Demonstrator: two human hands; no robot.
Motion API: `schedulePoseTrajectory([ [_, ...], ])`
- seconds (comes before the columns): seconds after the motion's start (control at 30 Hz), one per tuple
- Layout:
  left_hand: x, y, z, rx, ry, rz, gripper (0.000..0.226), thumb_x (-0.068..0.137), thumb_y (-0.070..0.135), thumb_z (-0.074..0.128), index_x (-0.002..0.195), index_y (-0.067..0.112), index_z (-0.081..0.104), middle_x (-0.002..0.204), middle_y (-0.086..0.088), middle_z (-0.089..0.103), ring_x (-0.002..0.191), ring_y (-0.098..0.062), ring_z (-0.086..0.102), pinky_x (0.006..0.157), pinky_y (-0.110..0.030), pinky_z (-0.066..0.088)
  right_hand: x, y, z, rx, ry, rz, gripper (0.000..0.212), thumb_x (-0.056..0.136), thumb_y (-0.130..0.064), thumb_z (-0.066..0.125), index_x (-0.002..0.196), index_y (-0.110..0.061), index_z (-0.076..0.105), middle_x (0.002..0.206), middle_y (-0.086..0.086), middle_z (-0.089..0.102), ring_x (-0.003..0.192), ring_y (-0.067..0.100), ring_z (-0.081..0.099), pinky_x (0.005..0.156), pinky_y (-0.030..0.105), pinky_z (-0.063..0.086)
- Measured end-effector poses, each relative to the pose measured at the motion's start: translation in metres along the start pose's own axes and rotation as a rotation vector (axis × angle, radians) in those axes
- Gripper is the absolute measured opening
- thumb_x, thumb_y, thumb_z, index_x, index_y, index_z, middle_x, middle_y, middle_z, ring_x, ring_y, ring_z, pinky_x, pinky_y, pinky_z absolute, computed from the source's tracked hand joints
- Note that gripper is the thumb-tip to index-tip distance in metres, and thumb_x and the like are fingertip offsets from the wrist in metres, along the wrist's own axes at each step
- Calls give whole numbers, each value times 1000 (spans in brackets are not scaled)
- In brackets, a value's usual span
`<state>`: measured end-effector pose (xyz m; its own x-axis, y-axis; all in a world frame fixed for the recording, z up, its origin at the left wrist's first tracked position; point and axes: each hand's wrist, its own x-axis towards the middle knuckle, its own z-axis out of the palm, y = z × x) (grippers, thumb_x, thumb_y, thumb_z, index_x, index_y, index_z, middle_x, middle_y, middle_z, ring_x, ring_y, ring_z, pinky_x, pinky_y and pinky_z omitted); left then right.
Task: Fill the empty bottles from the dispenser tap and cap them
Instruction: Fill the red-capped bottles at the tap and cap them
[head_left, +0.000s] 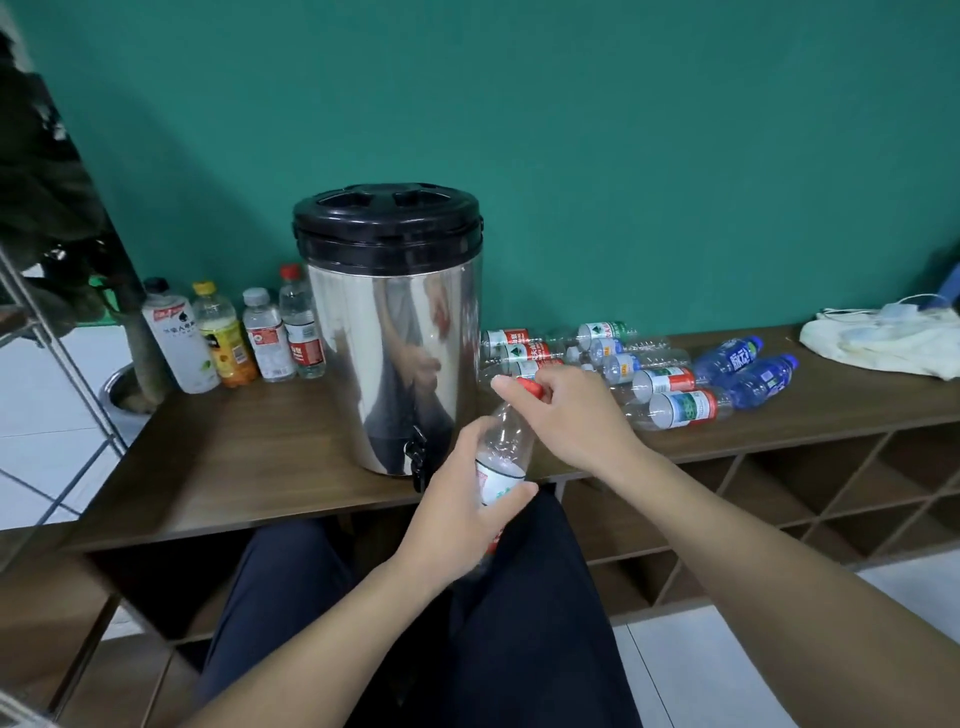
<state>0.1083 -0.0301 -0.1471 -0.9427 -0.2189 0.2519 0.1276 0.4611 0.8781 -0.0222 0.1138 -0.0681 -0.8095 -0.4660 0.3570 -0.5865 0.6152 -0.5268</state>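
One clear bottle (506, 457) is tilting over the lap, left hand (457, 525) gripping its label, right hand (561, 410) pinching the red cap (530, 387). Looks like uncapping; next it's needing the dispenser tap (417, 457) at the table (249, 467) edge.

Left hand (470, 512) gripping, right hand (563, 410) pinching.

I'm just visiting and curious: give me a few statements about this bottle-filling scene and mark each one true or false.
1. The left hand grips a clear bottle. True.
2. The right hand pinches a blue cap. False: the cap is red.
3. The dispenser has a black lid. True.
4. The bottles right of the dispenser stand upright. False: the empty bottles lie on their sides.
5. Four upright bottles stand left of the dispenser. True.
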Motion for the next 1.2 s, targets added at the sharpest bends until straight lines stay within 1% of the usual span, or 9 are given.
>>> schedulePoseTrajectory([
  [0.1,-8,0,-4,79,6,52,76,98,47,82,159,48,37,144,23,65,132,-6,64,112,-40,54,0,-6,-1,-48,-55,-4,84,100,-89,41,55,-18,35,49,1,33,46,21,35,53,39,37],
  [0.2,-15,-3,-7,62,-18,47,75,99,47,81,159,48,37,139,22,68,127,-7,66,110,-42,56,-1,-5,1,-85,-90,-46,81,109,-74,41,53,-16,36,48,2,31,44,21,33,52,40,37],
  [0.3,-23,-5,-10,-11,-84,31,72,100,39,83,156,53,40,134,23,70,122,-4,69,105,-30,54,-7,0,0,-84,-160,-152,71,114,-57,39,58,-13,37,51,4,33,47,18,29,55,42,31],
  [0.37,-25,-9,-14,-88,-148,16,73,100,31,85,157,49,44,144,23,67,134,-4,64,112,-24,48,-13,4,-4,-71,-186,-254,67,116,-54,34,64,-11,39,56,8,39,52,17,32,57,42,29],
  [0.5,-24,-21,-21,-176,-191,11,71,98,17,86,159,33,52,153,10,65,143,-15,60,124,-40,44,-21,10,-10,-55,-284,-353,53,119,-53,33,79,-19,42,74,0,48,66,17,42,66,38,35],
  [0.77,-30,-46,-27,-263,-281,-76,69,96,4,85,153,33,60,131,14,72,119,-7,67,106,-29,50,-30,21,-3,-108,-469,-385,28,120,-47,36,105,-30,53,105,-15,54,94,11,56,81,31,44],
  [0.93,-32,-61,-24,-320,-274,-101,72,96,1,84,155,34,60,138,1,72,124,-12,67,114,-32,52,-32,17,5,-91,-550,-409,17,121,-40,38,119,-37,55,115,-17,49,102,13,58,93,40,50],
  [1.07,-33,-80,-23,-348,-273,-127,72,95,0,85,154,31,59,140,-2,71,125,-11,67,112,-29,53,-30,20,16,-127,-546,-494,20,121,-29,42,134,-33,57,123,-17,48,111,6,54,98,25,42],
  [1.2,-34,-105,-21,-329,-225,-178,71,92,0,87,151,29,59,136,2,73,122,-9,69,108,-25,53,-26,25,39,-40,-452,-361,22,117,-28,53,138,-32,59,117,-26,49,101,0,56,86,16,41],
])
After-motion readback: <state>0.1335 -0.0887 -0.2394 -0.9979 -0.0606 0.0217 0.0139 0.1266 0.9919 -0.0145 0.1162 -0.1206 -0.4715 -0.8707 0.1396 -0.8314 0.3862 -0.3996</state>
